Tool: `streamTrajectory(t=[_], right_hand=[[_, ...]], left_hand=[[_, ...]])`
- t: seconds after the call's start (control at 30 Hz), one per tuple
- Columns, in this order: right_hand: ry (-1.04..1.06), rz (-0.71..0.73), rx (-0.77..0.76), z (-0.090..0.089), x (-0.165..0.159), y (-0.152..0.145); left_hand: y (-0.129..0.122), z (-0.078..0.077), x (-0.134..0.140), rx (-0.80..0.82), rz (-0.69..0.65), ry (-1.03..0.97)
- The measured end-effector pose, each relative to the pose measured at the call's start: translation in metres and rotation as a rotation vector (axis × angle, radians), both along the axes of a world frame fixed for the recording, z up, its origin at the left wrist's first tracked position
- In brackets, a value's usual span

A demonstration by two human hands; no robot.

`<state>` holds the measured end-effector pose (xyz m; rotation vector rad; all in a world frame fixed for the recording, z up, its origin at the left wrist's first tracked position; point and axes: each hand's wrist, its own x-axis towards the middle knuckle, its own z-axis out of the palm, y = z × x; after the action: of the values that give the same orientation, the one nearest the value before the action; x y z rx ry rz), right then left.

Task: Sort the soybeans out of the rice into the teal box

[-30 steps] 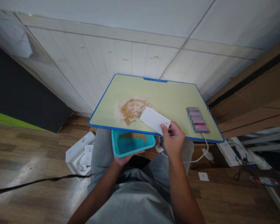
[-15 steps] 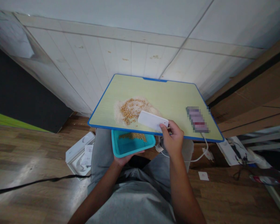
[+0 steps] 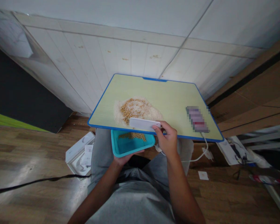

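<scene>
My right hand [image 3: 166, 137] pinches one end of a flat white rectangular piece [image 3: 143, 124], tilted on its long edge over the near side of the table [image 3: 175, 96]. Just behind that piece lies a spread heap of white rice-like grains [image 3: 151, 111] mixed with yellow soybeans [image 3: 126, 111]. Below the table's front edge, my left hand [image 3: 123, 159] holds a turquoise plastic container [image 3: 130, 152] from underneath. Soybeans gather along the container's far side. Most of the left hand's fingers are hidden beneath it.
A phone with a blurred screen [image 3: 198, 119] lies at the table's right, with a white cable [image 3: 206, 146] hanging from it. An opened white box [image 3: 80, 155] is on the floor at left. Cardboard boxes [image 3: 252, 99] stand at right, and a white wall rises behind.
My right hand has moved left and slightly nearer with the white piece, which now stands more on its edge. The left hand and container are nearly still.
</scene>
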<state>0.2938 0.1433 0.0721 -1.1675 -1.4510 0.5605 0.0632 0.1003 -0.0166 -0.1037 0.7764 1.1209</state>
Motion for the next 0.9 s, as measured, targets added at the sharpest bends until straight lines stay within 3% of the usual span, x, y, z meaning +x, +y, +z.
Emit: streamTrajectory(t=[0.5,0.73,0.9], right_hand=[[0.068,-0.083,-0.037,0.003,-0.003,-0.009],[0.037,-0.016,-0.11,-0.004,-0.022,-0.015],[0.043,-0.118,-0.105,-0.01,-0.015,-0.011]], left_hand=[[0.001,0.004,0.003,-0.004,-0.002,0.019],[0.0,0.007,0.001,-0.017,-0.018,0.052],[0.0,0.008,0.002,-0.033,0.01,0.057]])
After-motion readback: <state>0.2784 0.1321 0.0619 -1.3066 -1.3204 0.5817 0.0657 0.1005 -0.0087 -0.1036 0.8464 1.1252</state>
